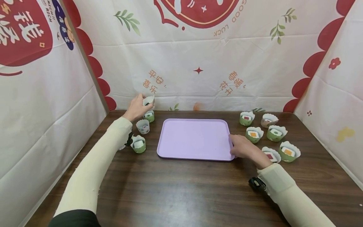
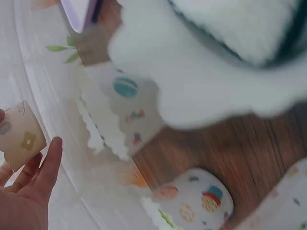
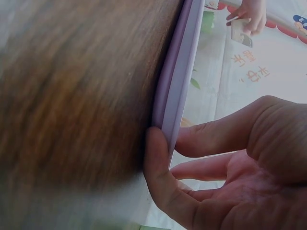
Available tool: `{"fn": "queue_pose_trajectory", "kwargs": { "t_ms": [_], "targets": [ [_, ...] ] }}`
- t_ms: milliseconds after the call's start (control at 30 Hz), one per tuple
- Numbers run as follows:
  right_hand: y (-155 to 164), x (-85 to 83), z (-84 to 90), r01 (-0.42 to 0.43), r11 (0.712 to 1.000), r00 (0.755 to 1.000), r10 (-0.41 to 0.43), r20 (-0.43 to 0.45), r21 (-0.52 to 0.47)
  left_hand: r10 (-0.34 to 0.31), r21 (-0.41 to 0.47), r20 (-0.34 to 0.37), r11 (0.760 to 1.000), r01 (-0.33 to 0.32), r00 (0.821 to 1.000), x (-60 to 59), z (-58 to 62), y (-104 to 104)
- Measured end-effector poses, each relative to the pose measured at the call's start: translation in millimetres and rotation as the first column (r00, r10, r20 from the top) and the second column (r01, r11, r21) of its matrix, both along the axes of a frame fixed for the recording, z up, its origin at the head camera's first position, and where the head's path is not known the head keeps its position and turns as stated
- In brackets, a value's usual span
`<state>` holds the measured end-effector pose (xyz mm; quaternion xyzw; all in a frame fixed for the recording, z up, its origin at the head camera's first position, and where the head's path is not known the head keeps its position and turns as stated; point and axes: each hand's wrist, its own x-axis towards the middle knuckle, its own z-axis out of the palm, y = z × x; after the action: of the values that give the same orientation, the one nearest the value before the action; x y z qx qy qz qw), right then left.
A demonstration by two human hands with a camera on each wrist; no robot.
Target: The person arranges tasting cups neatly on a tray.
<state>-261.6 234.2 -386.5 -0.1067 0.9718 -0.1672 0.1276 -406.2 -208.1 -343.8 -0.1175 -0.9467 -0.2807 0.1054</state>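
Note:
My left hand (image 1: 137, 108) holds a scalloped paper cup (image 1: 148, 100) above the table's far left part. In the left wrist view, the fingers of that hand (image 2: 33, 196) curl around the pale flower-printed cup (image 2: 24, 136); its contents are hardly visible. A light purple rectangular tray (image 1: 194, 138) lies in the middle of the table, bare on top. On its right edge my right hand (image 1: 244, 146) grips the rim. The right wrist view shows the thumb and a finger of the right hand (image 3: 216, 177) pinching the tray's rim (image 3: 175, 91).
Left of the tray stand several paper cups, among them a green one (image 1: 139, 144) with a white piece inside and a white patterned one (image 1: 143, 126). Several more cups, including a green one (image 1: 289, 152), stand at the right. A printed cloth (image 1: 181, 78) backs the wooden table (image 1: 181, 192).

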Motion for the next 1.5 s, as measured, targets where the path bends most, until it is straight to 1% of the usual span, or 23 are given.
{"fn": "queue_pose_trajectory", "kwargs": {
  "t_ms": [100, 200, 367, 567, 667, 867, 933, 1133, 1267, 1333, 1500],
  "targets": [
    [0.2, -0.6, -0.6, 0.0, 1.0, 1.0, 0.0, 0.007, 0.005, -0.02, 0.048, 0.035, 0.999, 0.018, 0.999, 1.5, 1.8, 7.7],
    [0.0, -0.8, -0.5, 0.001, 1.0, 1.0, -0.001, 0.004, 0.009, -0.034, 0.099, 0.087, 0.995, 0.025, 0.996, 2.6, 2.9, 15.8],
    [-0.2, 0.8, 1.3, 0.002, 1.0, 1.0, -0.002, 0.0, -0.005, -0.059, 0.122, 0.154, 0.992, 0.04, 0.986, 3.2, 3.5, 28.6],
    [0.3, 2.3, 1.2, 0.001, 1.0, 1.0, -0.001, -0.011, -0.017, -0.122, 0.132, 0.208, 0.987, 0.096, 0.97, 6.5, 2.7, 47.2],
    [0.6, 2.5, 1.2, 0.002, 1.0, 1.0, -0.003, -0.011, -0.014, -0.131, 0.1, 0.23, 0.989, 0.111, 0.964, 9.1, 2.4, 56.8],
    [0.7, 3.3, 1.9, -0.004, 1.0, 1.0, 0.004, -0.014, -0.007, -0.172, 0.069, 0.281, 0.985, 0.159, 0.944, 9.1, -6.6, 72.2],
    [1.0, 3.1, 2.0, -0.006, 1.0, 1.0, 0.005, -0.018, -0.004, -0.191, 0.076, 0.308, 0.981, 0.176, 0.932, 9.2, -8.8, 76.0],
    [0.9, 2.3, 1.6, 0.001, 1.0, 1.0, -0.001, -0.001, -0.017, -0.227, 0.042, 0.387, 0.973, 0.229, 0.894, 11.1, -13.0, 83.6],
    [0.9, 2.1, 0.8, 0.0, 1.0, 1.0, 0.0, 0.004, -0.018, -0.236, 0.004, 0.392, 0.967, 0.255, 0.889, 10.2, -17.5, 85.3],
    [1.3, 1.8, 0.6, -0.003, 1.0, 1.0, 0.003, 0.002, -0.015, -0.238, -0.018, 0.384, 0.964, 0.265, 0.892, 10.0, -19.9, 85.6],
    [1.0, 2.4, 0.9, -0.007, 1.0, 1.0, 0.007, -0.002, -0.017, -0.217, -0.063, 0.391, 0.963, 0.262, 0.894, 11.4, -22.0, 86.2]
  ]
}}
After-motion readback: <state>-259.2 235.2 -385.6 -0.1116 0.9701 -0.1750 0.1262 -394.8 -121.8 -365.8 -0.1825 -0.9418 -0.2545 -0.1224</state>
